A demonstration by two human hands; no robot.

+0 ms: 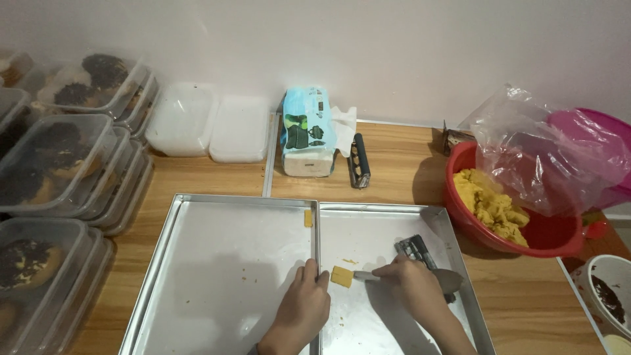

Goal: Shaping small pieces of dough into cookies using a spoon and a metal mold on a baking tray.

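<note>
Silver-grey metal all over the two trays (223,263), and a small yellow dough piece (341,276) sits bright against the right one. Beside the trays, the red bowl (559,240) shows lumpy yellow dough (490,204), with a clear bag (545,158) over it and a magenta tub (601,131) behind. The table (394,158) is light wood grain. The tissue pack (305,131) is pale blue and white with green patches.

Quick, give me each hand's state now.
Left hand: open, resting on the tray edge.
Right hand: grip closed on a metal tool touching the dough piece.
</note>
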